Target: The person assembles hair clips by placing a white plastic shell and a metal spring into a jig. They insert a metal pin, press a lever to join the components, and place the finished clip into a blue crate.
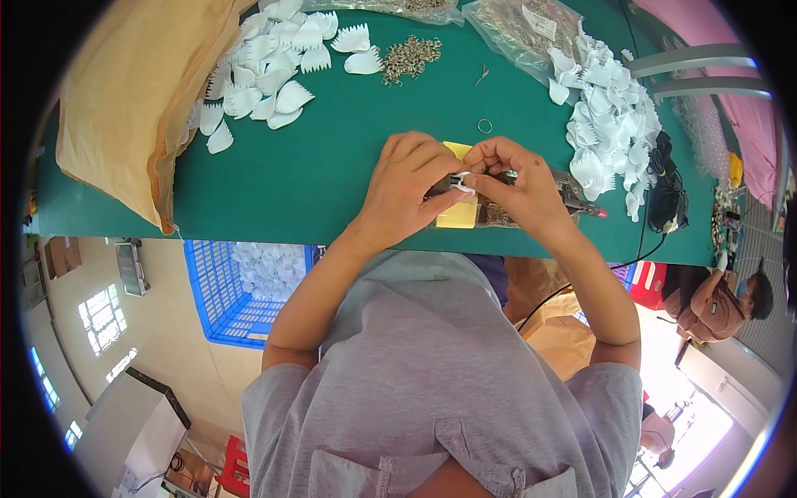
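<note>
White piece (466, 189) sits at the near middle of the green table (290, 191), over the yellow pad (454, 218), pinched between thumb and fingers of the left hand (405, 187), probably to steady it while the right hand (521, 192) works its right side; whether the right fingertips grip anything, I cannot tell. Toothed white parts (292, 98) lie far left, beside a heap of metal pieces (413, 60), likely spread there for easy reach and a bare working spot.

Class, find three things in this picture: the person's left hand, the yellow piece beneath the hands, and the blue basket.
Left hand (402, 187): head view, back of the hand.
Yellow piece (455, 218): head view, its lower part.
Blue basket (241, 322): head view, its slatted wall.
</note>
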`<state>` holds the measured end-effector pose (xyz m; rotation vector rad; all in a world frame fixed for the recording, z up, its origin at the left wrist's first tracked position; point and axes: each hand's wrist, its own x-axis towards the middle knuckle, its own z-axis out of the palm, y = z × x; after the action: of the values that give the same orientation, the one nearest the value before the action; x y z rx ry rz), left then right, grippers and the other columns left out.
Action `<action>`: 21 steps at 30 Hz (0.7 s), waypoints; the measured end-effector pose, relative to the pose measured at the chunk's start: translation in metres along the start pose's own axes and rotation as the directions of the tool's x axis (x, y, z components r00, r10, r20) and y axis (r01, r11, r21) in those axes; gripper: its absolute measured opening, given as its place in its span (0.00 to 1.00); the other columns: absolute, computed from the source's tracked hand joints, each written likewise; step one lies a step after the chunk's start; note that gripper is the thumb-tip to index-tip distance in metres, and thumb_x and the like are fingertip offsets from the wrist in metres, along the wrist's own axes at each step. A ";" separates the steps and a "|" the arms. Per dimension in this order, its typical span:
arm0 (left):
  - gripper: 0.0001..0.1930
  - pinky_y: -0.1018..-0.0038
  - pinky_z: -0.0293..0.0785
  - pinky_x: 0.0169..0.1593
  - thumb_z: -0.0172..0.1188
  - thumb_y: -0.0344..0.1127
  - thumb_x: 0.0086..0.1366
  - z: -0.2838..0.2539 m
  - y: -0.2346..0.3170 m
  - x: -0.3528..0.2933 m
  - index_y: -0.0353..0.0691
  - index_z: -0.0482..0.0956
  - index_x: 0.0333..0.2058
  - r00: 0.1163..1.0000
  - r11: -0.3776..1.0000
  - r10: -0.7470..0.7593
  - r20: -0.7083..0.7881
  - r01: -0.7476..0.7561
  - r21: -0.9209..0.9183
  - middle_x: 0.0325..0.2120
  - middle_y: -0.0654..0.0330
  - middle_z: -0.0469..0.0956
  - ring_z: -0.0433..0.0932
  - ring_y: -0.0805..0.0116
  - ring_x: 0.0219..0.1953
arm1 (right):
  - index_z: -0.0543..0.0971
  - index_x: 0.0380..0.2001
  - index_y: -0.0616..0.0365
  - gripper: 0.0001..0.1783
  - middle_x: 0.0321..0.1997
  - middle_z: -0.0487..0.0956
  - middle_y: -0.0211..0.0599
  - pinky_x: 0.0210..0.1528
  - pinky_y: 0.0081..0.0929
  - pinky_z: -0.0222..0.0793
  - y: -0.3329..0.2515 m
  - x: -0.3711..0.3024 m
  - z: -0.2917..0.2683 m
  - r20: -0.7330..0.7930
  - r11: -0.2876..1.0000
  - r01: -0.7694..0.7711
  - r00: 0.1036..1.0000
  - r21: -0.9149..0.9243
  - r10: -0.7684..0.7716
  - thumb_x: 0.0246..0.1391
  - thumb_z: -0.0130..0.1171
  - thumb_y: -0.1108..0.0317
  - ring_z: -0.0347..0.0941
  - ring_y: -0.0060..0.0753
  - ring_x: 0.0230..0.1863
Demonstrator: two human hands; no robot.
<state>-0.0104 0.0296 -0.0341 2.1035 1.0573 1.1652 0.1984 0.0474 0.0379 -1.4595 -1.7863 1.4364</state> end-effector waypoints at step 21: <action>0.11 0.73 0.74 0.42 0.76 0.24 0.58 0.006 0.002 0.003 0.36 0.82 0.37 0.987 0.949 -0.158 0.042 0.163 -0.271 0.37 0.59 0.82 0.79 0.68 0.41 | 0.85 0.42 0.62 0.07 0.42 0.85 0.39 0.50 0.30 0.73 0.033 -0.056 -0.051 -0.571 0.915 0.108 0.751 -0.389 -0.331 0.61 0.67 0.76 0.80 0.36 0.45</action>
<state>-0.0036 0.0305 -0.0338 1.7774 0.9765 1.1374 0.2746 0.0174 0.0429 -1.5662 -1.7141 0.4298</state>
